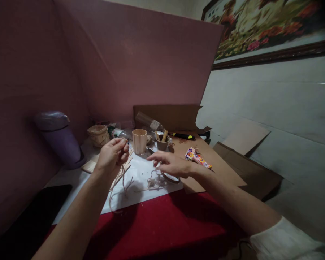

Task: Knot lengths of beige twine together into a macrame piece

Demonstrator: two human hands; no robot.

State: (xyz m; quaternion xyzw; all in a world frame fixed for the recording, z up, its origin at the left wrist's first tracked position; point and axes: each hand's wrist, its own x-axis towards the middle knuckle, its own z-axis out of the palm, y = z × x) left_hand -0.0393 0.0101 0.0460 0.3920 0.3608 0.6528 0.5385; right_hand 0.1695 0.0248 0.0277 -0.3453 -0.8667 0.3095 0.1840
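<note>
My left hand (114, 153) is closed in a pinch, with strands of twine (122, 171) hanging below it toward the white paper (141, 196). To its right, my right hand (172, 163) reaches over the paper with its fingers apart. Near those fingertips is a dark pointed blade (150, 150), and a dark loop (173, 179) shows under the palm; the rest is hidden by the hand. A tangle of loose twine (153, 182) lies below the right hand. Just beyond both hands stands a cup of wooden craft sticks (139, 141).
A small pot (162, 145) holds wooden pieces. On the cardboard sheet (222, 169) lie a flower-patterned glue gun (197, 158) and a yellow-black utility knife (184, 136). A woven basket (98, 137), plastic bottles (148, 121) and a purple container (62, 141) stand or lie farther back.
</note>
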